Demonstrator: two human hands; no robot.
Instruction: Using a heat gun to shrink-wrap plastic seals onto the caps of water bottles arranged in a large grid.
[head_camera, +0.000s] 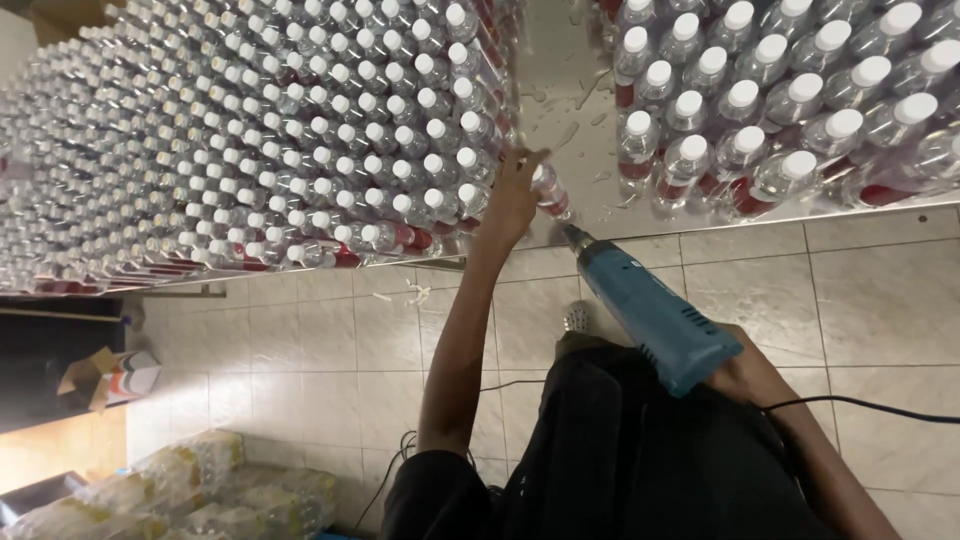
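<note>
My left hand (513, 198) reaches up to the edge of a steel table (560, 80) and grips a small clear bottle (549, 190) with a red label, tilted on its side. My right hand (738, 372) holds a blue heat gun (650, 310) by its handle; the metal nozzle points at that bottle, a short way below it. Several clear bottles with white caps (300, 150) stand packed in rows left of my left hand. Another block of capped bottles (780, 100) stands to the right.
A wet bare strip of the steel table runs between the two bottle blocks. Below is a tiled floor (880, 310) with a black cable (860, 402) across it. Wrapped bottle packs (190, 490) lie at lower left, beside an open cardboard box (110, 378).
</note>
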